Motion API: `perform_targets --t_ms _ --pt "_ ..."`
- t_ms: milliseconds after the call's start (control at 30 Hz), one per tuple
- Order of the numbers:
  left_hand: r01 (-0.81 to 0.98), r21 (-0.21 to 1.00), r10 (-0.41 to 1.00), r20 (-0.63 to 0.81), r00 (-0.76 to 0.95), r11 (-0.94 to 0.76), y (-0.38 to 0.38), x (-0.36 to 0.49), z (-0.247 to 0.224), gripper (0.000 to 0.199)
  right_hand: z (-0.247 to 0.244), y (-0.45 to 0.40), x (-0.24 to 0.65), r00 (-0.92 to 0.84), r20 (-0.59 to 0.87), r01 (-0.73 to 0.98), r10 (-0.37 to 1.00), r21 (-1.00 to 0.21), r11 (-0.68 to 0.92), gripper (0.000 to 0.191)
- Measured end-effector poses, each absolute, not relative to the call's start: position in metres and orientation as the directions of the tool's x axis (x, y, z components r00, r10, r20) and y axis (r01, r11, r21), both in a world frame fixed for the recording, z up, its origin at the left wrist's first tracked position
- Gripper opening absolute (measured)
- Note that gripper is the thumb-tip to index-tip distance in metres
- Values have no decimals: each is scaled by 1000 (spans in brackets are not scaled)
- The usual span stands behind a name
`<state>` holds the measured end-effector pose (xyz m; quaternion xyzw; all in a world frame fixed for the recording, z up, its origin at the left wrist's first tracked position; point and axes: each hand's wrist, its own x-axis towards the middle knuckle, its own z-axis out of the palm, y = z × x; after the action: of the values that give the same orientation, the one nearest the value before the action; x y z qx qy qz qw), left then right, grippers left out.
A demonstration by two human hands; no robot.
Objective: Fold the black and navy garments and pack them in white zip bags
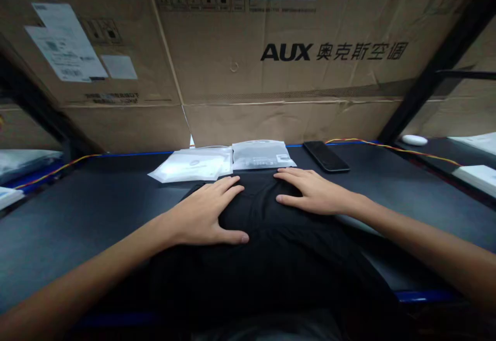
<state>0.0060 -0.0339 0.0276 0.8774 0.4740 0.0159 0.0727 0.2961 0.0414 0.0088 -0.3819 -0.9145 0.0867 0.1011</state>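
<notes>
A black garment (267, 258) is spread over the dark tabletop and hangs toward me past the front edge; its exact kind cannot be made out. On its left side my left hand (205, 214) lies flat, thumb stretched out and fingers apart. My right hand (310, 191) rests palm down on its far right part, fingers extended, holding nothing. Just beyond the cloth are white plastic packets (194, 165) on the left and a frosted zip bag (261, 155) in the middle. A black phone (326, 156) lies beyond my right hand.
Large cardboard boxes (217, 82) stand behind the table (96, 212). Dark metal posts (422, 72) frame both sides. A red-yellow cable (368, 141) runs along the back. At right are a white rounded object (414, 140) and a white box (478, 176).
</notes>
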Motion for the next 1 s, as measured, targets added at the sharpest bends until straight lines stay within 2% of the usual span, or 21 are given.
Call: perform_targets --t_ms 133,200,267,367,433,500,567,633,733,800,867,933,1000 --pt "856 128 853 -95 513 -500 -28 8 29 114 8 57 293 -592 333 726 734 -175 665 44" --pt "857 142 853 -104 511 -495 -27 9 29 113 8 68 293 -558 372 763 742 -121 635 31" --pt "859 171 858 -108 503 -482 -27 9 28 111 6 79 294 -542 354 778 762 -132 614 30" --pt "854 224 861 -98 499 -470 -30 7 28 107 3 88 298 -551 331 745 766 -218 630 36" --pt "828 282 850 -73 522 -485 -32 5 32 97 1 89 301 -562 332 721 757 -252 646 41" --pt "777 365 837 10 547 -512 -34 3 39 78 1 86 301 -554 359 712 751 -264 651 46" --pt "695 505 840 123 529 -512 -37 3 46 58 2 80 298 -548 416 689 726 -267 673 50" --pt "545 706 855 167 491 -451 -37 6 47 49 6 71 294 -560 488 642 670 -256 723 52" --pt "280 927 870 86 485 -248 -32 12 37 64 14 49 284 -604 579 535 548 -215 817 54" --pt "183 972 885 49 463 -150 -26 17 27 81 19 31 277 -622 635 466 459 -172 868 58" --pt "111 986 908 64 413 -121 -22 21 20 92 22 12 270 -651 677 384 343 -96 918 60" --pt "52 989 926 113 360 -141 -21 24 18 86 22 -5 265 -695 687 275 214 -21 961 62" --pt "-6 987 945 157 286 -162 -23 25 22 67 22 -17 261 -742 662 169 106 31 985 57"
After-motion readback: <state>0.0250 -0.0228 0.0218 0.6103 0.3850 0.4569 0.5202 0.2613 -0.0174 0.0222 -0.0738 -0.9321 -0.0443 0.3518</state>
